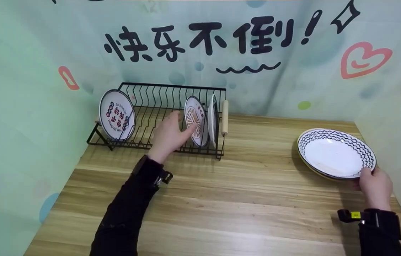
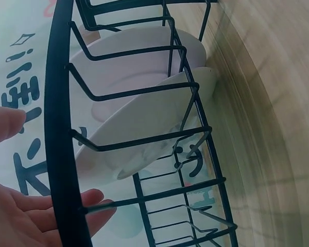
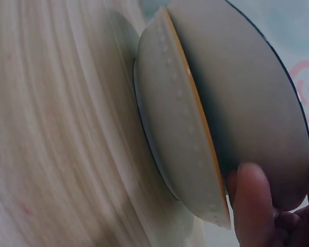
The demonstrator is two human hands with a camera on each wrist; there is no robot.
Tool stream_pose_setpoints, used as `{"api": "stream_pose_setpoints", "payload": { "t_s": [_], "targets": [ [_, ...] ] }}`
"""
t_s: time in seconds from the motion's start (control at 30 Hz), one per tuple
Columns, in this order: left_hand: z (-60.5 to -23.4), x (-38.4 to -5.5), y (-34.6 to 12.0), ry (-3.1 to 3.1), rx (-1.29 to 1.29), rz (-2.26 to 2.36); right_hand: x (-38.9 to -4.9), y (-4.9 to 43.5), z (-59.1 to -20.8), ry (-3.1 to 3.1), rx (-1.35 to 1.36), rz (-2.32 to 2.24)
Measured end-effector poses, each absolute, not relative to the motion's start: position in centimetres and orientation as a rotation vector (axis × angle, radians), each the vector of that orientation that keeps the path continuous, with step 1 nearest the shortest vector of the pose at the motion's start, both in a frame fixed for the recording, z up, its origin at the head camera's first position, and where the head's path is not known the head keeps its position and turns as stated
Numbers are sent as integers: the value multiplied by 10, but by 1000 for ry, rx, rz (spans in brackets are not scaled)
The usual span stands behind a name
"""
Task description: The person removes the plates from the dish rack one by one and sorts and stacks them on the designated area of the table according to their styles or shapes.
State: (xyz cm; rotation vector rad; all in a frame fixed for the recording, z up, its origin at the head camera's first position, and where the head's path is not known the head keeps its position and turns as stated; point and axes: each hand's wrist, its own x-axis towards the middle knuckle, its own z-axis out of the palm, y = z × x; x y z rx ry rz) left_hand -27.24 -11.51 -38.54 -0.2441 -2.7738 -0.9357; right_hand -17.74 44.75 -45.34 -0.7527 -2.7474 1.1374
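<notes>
My left hand reaches over the black dish rack, thumb and fingers spread apart beside a plate with an orange radiating pattern. In the left wrist view a gap shows between thumb and fingers, with the rack's dark rail in front; I cannot tell whether the hand touches the plate. At the right, my right hand pinches the rim of a white plate with a black wavy border. Beneath that plate, the right wrist view shows an orange-rimmed bowl on the table, the plate's near side raised off it.
A white plate with red and blue print stands in the rack's left end. Another plate stands on edge at the right end, by the wooden handle. The wood-grain table is bordered by printed cloth walls.
</notes>
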Motion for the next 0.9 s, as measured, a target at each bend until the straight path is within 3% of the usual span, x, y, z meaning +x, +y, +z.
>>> {"api": "stream_pose_setpoints", "payload": {
  "t_s": [0.9],
  "targets": [
    [-387, -283, -109, -2842, -219, -864, -177, 455, -466, -2825, -715, 890]
  ]
}}
